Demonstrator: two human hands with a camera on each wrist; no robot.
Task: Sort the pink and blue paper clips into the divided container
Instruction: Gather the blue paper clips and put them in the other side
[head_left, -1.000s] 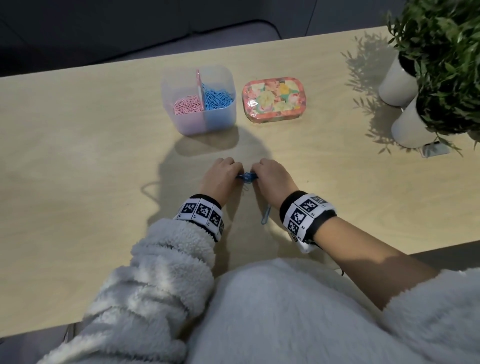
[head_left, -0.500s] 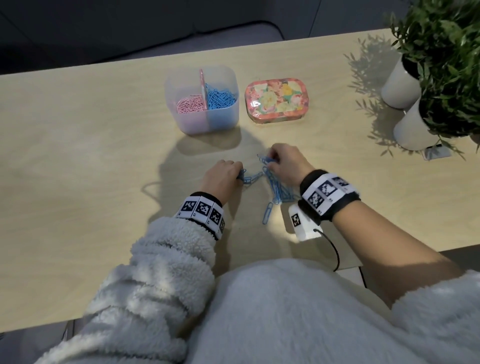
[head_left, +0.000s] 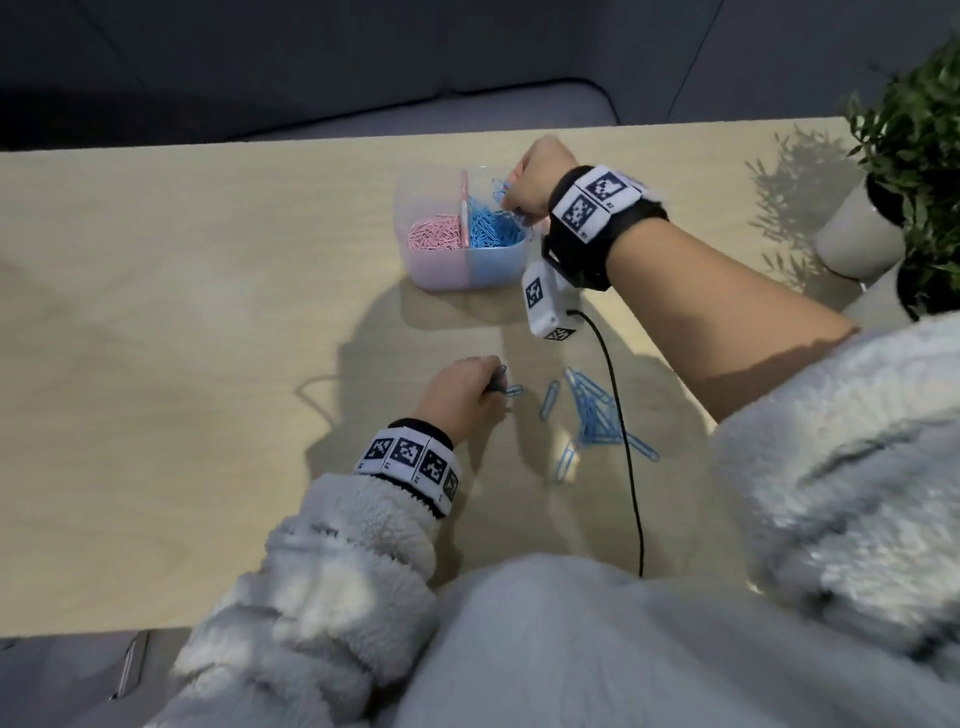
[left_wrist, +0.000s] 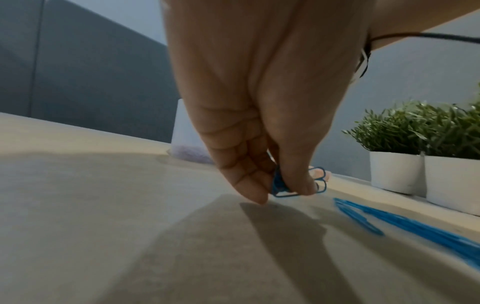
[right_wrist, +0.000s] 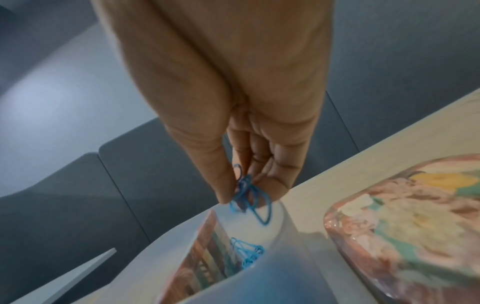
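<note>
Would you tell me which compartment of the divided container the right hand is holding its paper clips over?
The blue compartment, right of the divider; the right hand pinches blue clips above it, not the pink one.

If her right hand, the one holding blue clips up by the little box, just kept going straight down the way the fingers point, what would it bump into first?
Most likely the pile of blue paper clips in the right compartment of the divided container. The right hand pinches a few blue clips just above that compartment's far rim, so depth is unclear; it might touch the rim first.

Pretty dim, bluish light; we get soft shadows across the surface (head_left: 156, 338), motion blur in both wrist views, and stretched wide-angle edges.
</note>
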